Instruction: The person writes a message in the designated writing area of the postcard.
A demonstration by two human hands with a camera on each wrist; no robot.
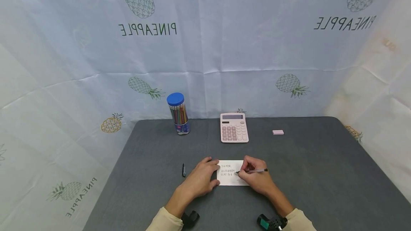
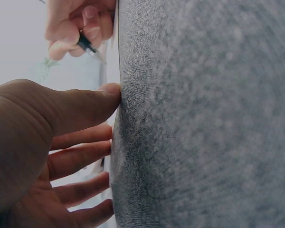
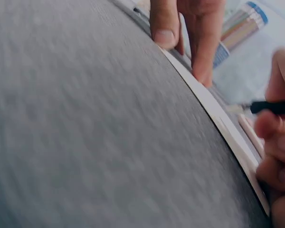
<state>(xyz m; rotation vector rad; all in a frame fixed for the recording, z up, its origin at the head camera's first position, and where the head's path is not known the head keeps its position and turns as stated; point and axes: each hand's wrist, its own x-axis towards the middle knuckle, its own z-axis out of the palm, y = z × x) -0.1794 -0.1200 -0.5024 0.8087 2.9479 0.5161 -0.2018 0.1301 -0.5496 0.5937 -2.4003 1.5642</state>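
Observation:
A white card (image 1: 228,181) with several lines of handwriting lies on the dark table. My right hand (image 1: 258,181) rests at its right side and pinches a pen (image 1: 260,170), whose tip is at the end of the writing. In the left wrist view the dark grip and pointed tip of the pen (image 2: 87,42) show between the curled fingers. My left hand (image 1: 201,178) lies along the card's left edge, thumb and extended fingers spread on it. Left of that hand is a small black pen cap (image 1: 183,170). The right palm is partly cut off in the right wrist view.
A pink calculator (image 1: 234,128) lies behind the card. To its left stands a clear tub of pencils (image 1: 178,114) with a blue lid; to its right lies a pink eraser (image 1: 278,132). A pineapple-print cloth (image 1: 205,52) hangs behind the grey table (image 1: 308,174).

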